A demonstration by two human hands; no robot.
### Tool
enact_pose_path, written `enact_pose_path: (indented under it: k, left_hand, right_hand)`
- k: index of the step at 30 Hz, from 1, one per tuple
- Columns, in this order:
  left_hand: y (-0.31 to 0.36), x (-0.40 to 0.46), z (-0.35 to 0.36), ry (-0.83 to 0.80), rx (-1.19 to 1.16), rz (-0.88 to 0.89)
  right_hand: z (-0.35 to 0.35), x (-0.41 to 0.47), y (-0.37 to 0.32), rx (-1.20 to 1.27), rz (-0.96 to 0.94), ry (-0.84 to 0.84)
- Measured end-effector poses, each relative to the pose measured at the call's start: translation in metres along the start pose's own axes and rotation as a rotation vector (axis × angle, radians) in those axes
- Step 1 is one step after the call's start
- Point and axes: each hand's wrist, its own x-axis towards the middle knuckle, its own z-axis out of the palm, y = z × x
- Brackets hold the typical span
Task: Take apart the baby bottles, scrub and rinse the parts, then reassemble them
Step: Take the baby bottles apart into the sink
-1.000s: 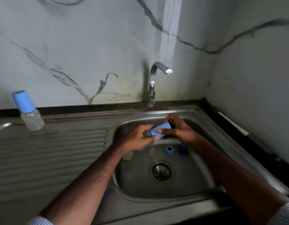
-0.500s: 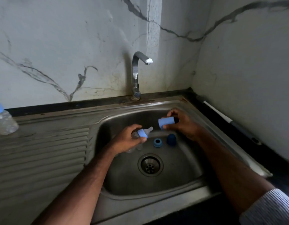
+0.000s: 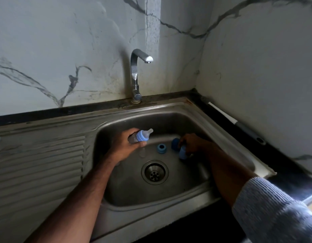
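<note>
My left hand (image 3: 124, 145) grips a small clear baby bottle (image 3: 140, 135) with a blue collar and a clear teat, held sideways over the steel sink (image 3: 169, 195). My right hand (image 3: 192, 143) is low in the basin and holds a light blue cap (image 3: 182, 153) against the sink floor. A darker blue piece (image 3: 174, 143) sits just left of that hand. A blue ring (image 3: 161, 148) lies on the sink floor between my hands. A clear part (image 3: 142, 152) lies under the left hand, hard to make out.
A chrome tap (image 3: 136, 74) stands behind the basin, no water running. The drain (image 3: 154, 172) is in the basin's middle. A ribbed draining board (image 3: 39, 162) spreads to the left. A white-handled tool (image 3: 237, 122) lies on the dark counter at right.
The cap came off the bottle in my right hand, which then dropped with it to the sink floor. The left hand kept the bottle. The view swung right.
</note>
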Motion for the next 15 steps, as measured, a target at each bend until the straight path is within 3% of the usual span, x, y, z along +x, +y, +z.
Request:
enact_pose_path:
  k: [8, 12, 15]
  left_hand:
    - [0.002, -0.003, -0.001, -0.055, 0.043, 0.018]
    - [-0.001, -0.004, -0.002, -0.053, 0.031, 0.017]
    - [0.000, -0.004, -0.003, -0.036, 0.042, 0.016]
  right_hand:
    - [0.015, 0.000, 0.009, -0.077, 0.111, -0.066]
    - [0.040, 0.026, 0.054, -0.081, 0.046, 0.117]
    - [0.009, -0.011, -0.002, -0.022, 0.069, 0.006]
